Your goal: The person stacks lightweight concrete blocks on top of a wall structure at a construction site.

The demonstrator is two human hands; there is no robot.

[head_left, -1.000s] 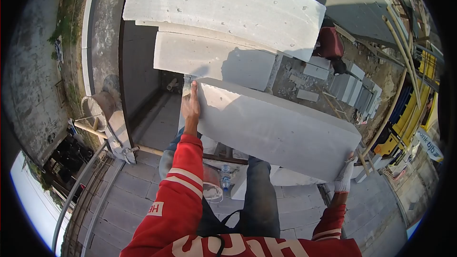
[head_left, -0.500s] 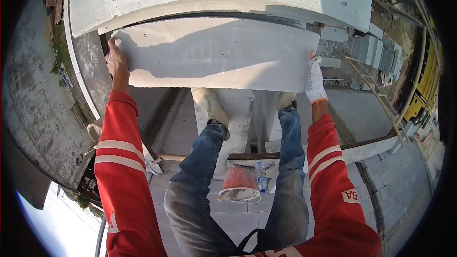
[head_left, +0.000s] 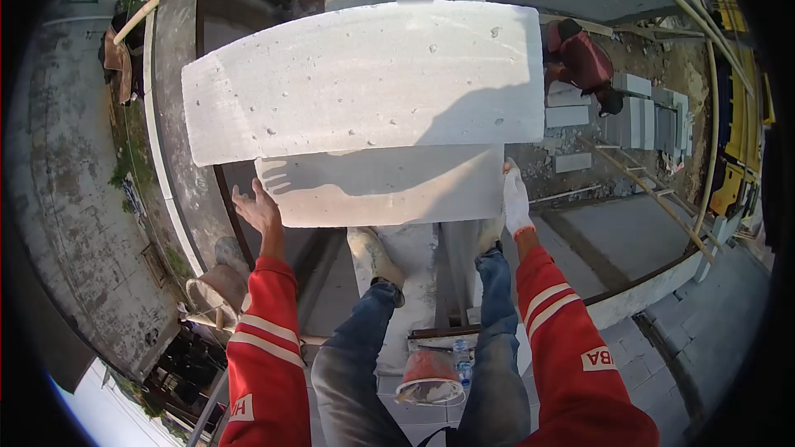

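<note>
Two pale, pitted blocks lie in front of me. The larger upper block [head_left: 364, 79] overlaps the far part of the lower block [head_left: 389, 190], whose near face carries the shadow of an arm and hand. My left hand [head_left: 258, 205] is bare, with its fingers apart beside the lower block's left end, holding nothing. On the other side, my right hand [head_left: 517, 197] wears a white glove and has its fingers against the lower block's right end. My feet stand on a pale ledge [head_left: 414, 252] just below the block.
A person in a dark red top [head_left: 584, 58] bends over at the upper right, near stacked blocks [head_left: 654, 120]. A wooden ladder [head_left: 642, 174] leans at the right. Below are a red bucket [head_left: 428, 368] and bottles [head_left: 462, 356]. Another bucket [head_left: 219, 290] sits at the left.
The view has tilted up and shows more of the far area, including the other person. My left hand has come off the lower block's end and opened. My right hand stays at its end.
</note>
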